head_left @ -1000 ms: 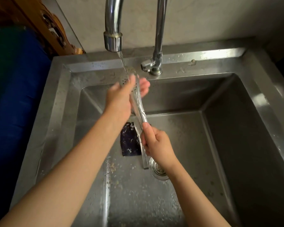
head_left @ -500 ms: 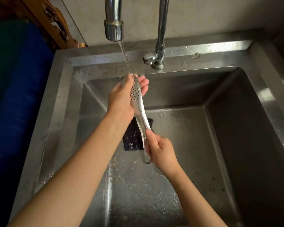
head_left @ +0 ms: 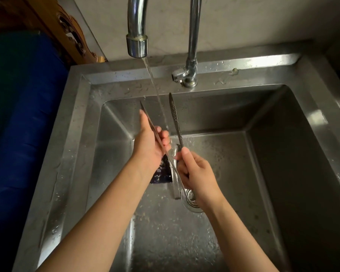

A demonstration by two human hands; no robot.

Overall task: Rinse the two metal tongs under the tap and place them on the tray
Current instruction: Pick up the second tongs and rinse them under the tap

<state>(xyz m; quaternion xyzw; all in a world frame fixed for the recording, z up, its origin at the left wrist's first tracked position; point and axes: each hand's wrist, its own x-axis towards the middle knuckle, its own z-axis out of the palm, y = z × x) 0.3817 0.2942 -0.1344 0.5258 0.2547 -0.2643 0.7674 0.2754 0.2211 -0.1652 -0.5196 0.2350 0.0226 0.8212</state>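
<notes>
A pair of metal tongs (head_left: 174, 112) is held over the steel sink (head_left: 77, 138), its two arms spread apart and pointing up toward the tap (head_left: 136, 46). The water stream (head_left: 155, 91) runs down between the arms. My left hand (head_left: 147, 142) grips the left arm of the tongs. My right hand (head_left: 194, 173) pinches them near the joined end. A second metal strip (head_left: 176, 191) lies on the sink floor under my hands, partly hidden; I cannot tell whether it is the other tongs. No tray is in view.
A dark blue cloth (head_left: 161, 176) lies on the sink floor beside the drain (head_left: 192, 205). The tap's valve (head_left: 183, 75) stands on the back rim. A blue surface (head_left: 28, 124) borders the sink on the left, with carved wood (head_left: 67, 30) behind it.
The tongs, held shut with my left hand rubbing the perforated tip, have sprung apart. My left hand has slid down onto the left arm, and water now falls between the arms.
</notes>
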